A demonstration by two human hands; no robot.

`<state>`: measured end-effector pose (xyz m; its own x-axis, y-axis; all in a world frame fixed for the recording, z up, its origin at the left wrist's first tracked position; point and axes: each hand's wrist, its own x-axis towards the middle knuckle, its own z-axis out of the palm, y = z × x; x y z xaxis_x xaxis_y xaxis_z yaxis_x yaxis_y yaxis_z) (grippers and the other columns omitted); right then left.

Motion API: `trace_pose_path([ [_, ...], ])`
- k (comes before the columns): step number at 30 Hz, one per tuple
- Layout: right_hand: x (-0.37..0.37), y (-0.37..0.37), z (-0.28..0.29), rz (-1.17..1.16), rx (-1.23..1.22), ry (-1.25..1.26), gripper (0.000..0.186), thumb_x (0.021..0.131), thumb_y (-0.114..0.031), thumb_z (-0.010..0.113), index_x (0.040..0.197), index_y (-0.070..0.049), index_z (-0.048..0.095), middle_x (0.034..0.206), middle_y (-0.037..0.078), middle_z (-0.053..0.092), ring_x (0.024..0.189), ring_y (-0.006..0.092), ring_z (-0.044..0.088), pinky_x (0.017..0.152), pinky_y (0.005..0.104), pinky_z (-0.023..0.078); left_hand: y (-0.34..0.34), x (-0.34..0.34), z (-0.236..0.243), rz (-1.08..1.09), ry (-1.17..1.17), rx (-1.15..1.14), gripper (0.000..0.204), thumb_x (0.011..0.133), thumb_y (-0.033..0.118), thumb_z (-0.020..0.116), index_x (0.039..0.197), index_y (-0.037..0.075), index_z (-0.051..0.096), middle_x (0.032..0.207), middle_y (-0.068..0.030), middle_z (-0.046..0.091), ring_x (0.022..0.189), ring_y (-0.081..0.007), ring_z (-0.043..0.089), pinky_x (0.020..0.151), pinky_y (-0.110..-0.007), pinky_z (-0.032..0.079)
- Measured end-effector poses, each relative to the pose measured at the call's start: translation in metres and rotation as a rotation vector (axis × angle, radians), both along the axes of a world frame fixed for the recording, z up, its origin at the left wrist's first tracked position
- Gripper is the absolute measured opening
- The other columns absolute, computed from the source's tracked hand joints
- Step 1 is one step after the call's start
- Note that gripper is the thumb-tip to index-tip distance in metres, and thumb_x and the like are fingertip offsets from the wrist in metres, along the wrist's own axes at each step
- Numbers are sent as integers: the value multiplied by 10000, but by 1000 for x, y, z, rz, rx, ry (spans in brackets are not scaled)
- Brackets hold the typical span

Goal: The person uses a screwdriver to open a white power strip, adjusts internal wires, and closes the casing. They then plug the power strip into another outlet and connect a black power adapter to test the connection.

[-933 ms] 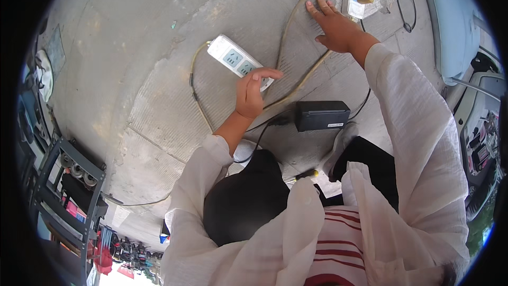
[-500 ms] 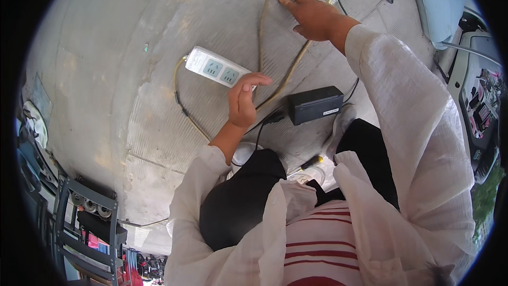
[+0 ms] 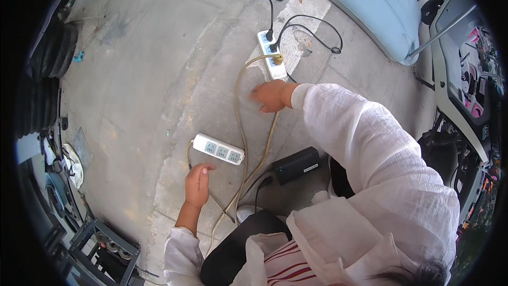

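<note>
My left hand (image 3: 198,184) is raised just on the near side of a white power strip (image 3: 218,149), apart from it, holding nothing, with fingers stretched to the right. The strip lies on the floor, its sockets bare. Farther off, my right hand (image 3: 271,97) reaches toward a second white power strip (image 3: 263,43). Its fingertips are slightly blurred, nothing shows in them, and the fingers and thumb are apart. Two black plugs (image 3: 271,39) and a yellowish-brown plug (image 3: 278,60) sit in that strip. A yellowish cable (image 3: 237,111) loops from the brown plug back toward me.
A black box (image 3: 296,165) with a small green light and a cord lies near my knees. Light blue padded furniture (image 3: 370,10) stands at far right, beside a grey tray (image 3: 443,58) of small parts. Dark metal frames (image 3: 106,249) stand at the left.
The view has shifted, so the far strip and its plugs show fully. My left hand has drawn off the near strip's right end, uncovering another socket. My right hand's spread fingers have drawn in.
</note>
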<state>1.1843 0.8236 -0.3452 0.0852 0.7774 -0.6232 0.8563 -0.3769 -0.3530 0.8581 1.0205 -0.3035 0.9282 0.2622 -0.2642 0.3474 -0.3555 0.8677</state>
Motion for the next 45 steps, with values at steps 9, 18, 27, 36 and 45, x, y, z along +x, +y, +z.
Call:
trace_pose_path([
  [9,149,-132,-26,-874,466,-182,223,857,-246,599,909,-40,666,938,184,688,919,373,647,785,442,506,-28,3,68,-18,145,197,269,997,161,453,999,9,675,957,-166,691,901,-338,652,823,-396,505],
  [18,39,-192,-45,-595,65,-96,228,869,-232,588,986,-37,602,950,198,686,921,400,646,797,492,509,-116,79,-4,-209,240,84,244,969,221,560,1107,39,645,1014,-185,678,946,-385,638,824,-431,503],
  [27,78,-304,-29,-1534,235,-75,324,963,-288,528,1002,24,605,667,108,653,491,201,612,514,336,503,-194,57,-31,-665,243,392,947,647,346,858,1430,84,394,1306,-142,535,1177,-325,527,986,-450,437],
  [36,98,-265,21,-913,666,-883,357,854,-209,697,1140,-13,611,1049,175,615,1002,290,600,891,406,476,-231,80,-34,-690,393,404,821,705,352,814,1383,73,445,1264,-157,535,1185,-314,509,1010,-454,418],
  [45,116,-70,-7,-811,715,239,387,903,-269,635,1191,-11,609,1022,238,661,961,407,634,838,453,498,-185,256,-22,-389,216,795,744,804,367,736,1460,219,419,1497,-196,344,1382,-361,342,1099,-470,324],
])
